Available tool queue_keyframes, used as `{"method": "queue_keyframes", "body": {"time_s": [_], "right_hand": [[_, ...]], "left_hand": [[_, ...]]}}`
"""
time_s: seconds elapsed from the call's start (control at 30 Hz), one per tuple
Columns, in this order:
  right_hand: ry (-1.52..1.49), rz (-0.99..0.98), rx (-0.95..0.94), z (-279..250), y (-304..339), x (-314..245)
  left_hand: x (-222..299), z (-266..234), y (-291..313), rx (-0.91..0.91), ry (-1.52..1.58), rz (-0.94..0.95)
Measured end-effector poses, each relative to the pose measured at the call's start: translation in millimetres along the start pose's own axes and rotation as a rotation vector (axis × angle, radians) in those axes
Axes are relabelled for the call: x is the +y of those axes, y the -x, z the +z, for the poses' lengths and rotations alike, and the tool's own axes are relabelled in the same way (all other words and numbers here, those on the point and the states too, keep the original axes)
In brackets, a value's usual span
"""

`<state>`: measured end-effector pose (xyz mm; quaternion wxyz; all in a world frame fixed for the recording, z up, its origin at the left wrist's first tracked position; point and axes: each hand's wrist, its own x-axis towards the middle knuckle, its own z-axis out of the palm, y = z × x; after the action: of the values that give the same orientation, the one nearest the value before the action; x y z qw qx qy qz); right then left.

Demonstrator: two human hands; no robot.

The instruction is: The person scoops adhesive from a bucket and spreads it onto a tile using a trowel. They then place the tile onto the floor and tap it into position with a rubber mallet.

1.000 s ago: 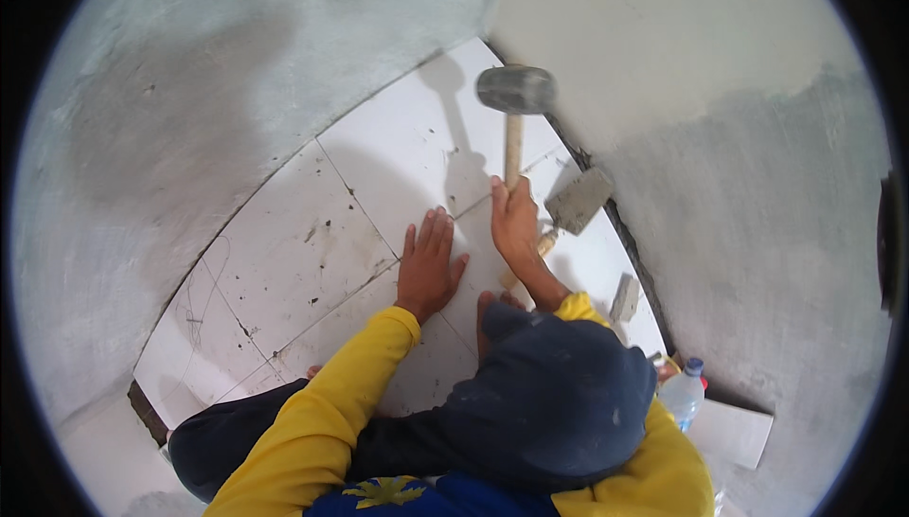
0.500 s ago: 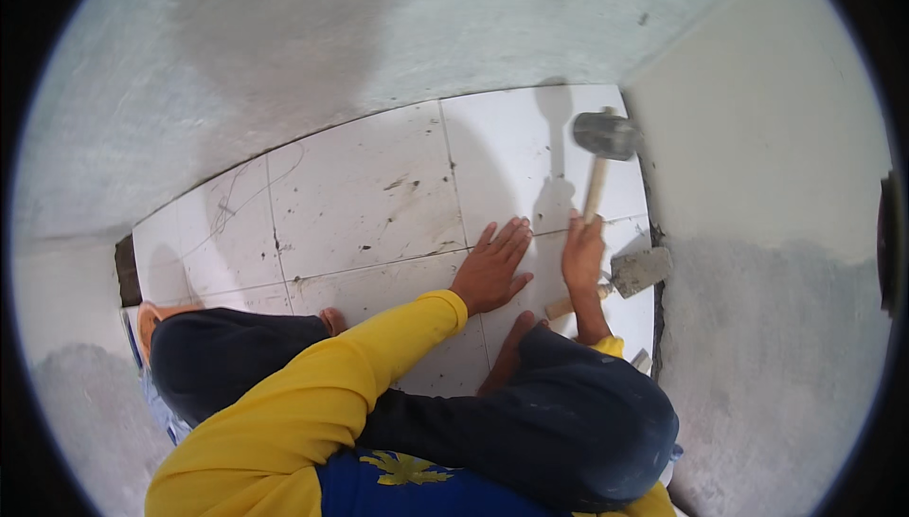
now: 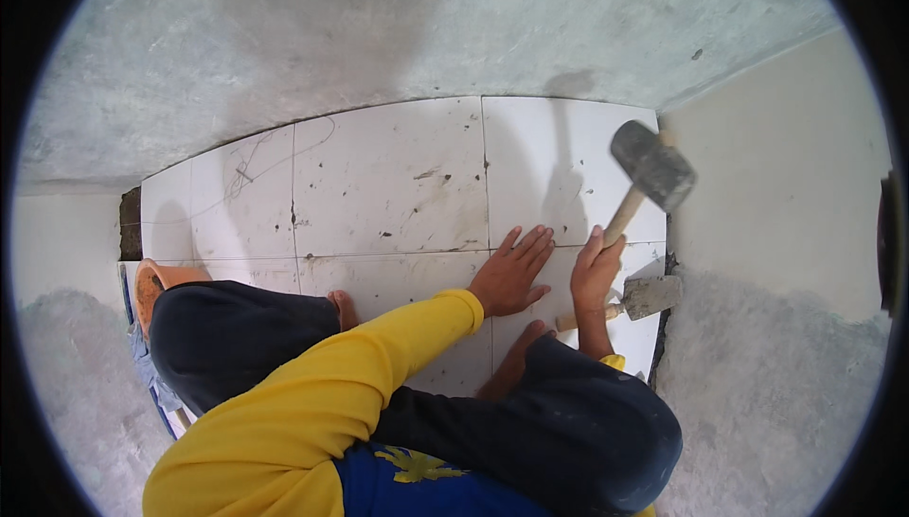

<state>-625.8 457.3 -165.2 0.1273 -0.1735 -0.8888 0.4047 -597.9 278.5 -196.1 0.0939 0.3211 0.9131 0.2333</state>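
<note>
My left hand (image 3: 514, 273) lies flat with its fingers stretched out on a white floor tile (image 3: 445, 304), near the joint between two rows. My right hand (image 3: 595, 271) is wrapped round the wooden handle of a mallet (image 3: 653, 167). The mallet's dark head is raised and tilted above the far right tile (image 3: 535, 171), close to the right wall. Under my right forearm lies a trowel (image 3: 651, 296) with a grey-smeared blade and a wooden handle, its blade toward the right wall.
An orange bucket (image 3: 150, 294) stands at the left beside my knee. Thin wire (image 3: 244, 174) lies curled on the far left tiles. Plastered walls (image 3: 757, 205) close in at the back and sides. Dark gaps (image 3: 131, 223) run along the tile edges, and crumbs of dirt dot the tiles.
The mallet has swung up and to the right in my right hand, its head now larger in view. My left hand stays flat on the tile. The whole view has shifted slightly.
</note>
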Motion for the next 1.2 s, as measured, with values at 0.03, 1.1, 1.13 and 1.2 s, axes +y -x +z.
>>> {"method": "queue_keyframes", "body": {"time_s": [0.03,1.1,1.13,1.2], "right_hand": [[-0.004,0.024,-0.048,3.9,4.2,0.6],[-0.315,0.435,0.008,-4.3,48.0,2.5],[-0.183,0.38,-0.035,-3.7,44.3,19.2],[0.077,0.277,-0.121,-3.6,39.9,45.4]], "left_hand": [[-0.5,-0.2,-3.0,0.001,0.0,0.0],[-117.1,-50.9,-27.9,-0.028,-0.209,-0.042],[-114.9,-49.1,-27.9,-0.027,-0.213,-0.048],[-115.0,-45.7,-22.6,-0.036,-0.238,-0.062]]}}
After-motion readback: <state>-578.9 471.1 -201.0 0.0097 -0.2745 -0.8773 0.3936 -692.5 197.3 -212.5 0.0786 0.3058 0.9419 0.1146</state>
